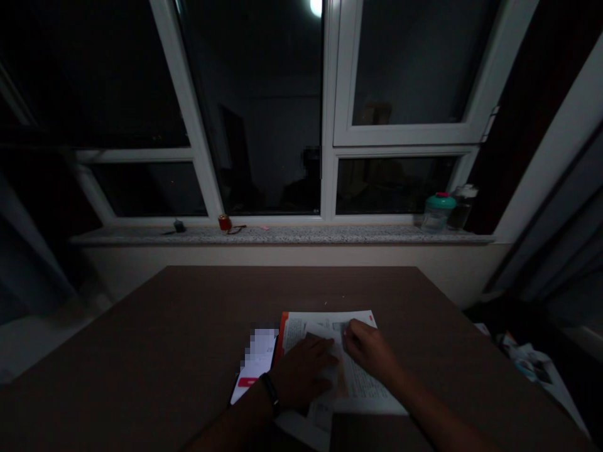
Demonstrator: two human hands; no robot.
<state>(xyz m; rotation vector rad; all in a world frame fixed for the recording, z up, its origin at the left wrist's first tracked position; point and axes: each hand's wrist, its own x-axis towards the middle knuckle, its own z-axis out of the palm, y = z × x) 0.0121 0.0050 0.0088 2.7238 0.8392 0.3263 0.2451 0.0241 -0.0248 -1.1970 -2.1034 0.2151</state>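
A printed book (362,376) with an orange-red edge lies on the brown table. On top of it is a thin white sheet of paper (320,329). My left hand (301,373), with a dark band at the wrist, lies over this sheet with its fingers stretched out. To its right, my right hand (366,342) rests on the book's page, fingers curled closed; whatever they hold, if anything, is hidden. A lit phone (252,370) with a red button on its screen lies just left of the book.
The brown table (164,351) reaches to the wall under a window. Its speckled sill (292,235) bears a small dark bottle (179,226), a red container (225,223), a teal-lidded jar (438,213) and a clear bottle (461,210). Papers or bags (532,364) lie beyond the table's right edge.
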